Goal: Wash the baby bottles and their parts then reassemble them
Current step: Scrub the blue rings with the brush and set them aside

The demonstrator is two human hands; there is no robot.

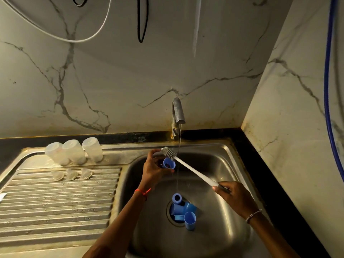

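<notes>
Both forearms (119, 226) reach up from the bottom edge toward the basin. My left hand (154, 170) curls round a small blue cap (169, 163), held above the sink (223, 164) with its mouth tilted toward me, just beside the thin stream (179, 138) from the tap (178, 114). It looks like light, hard plastic, wet and probably slippery. I judge the hold is best taken on its outer wall, fingers clear of the opening. My right hand (236, 196) pinches the far end of the long white brush (195, 172), whose bristle head sits just above the cap, not inside it. Held that far back, it will likely flex and wander. More blue parts (183, 209) lie heaped over the drain. On the drainboard (55, 202), three clear bottles (73, 151) stand upside down, with three soft teats (71, 174) in front.
</notes>
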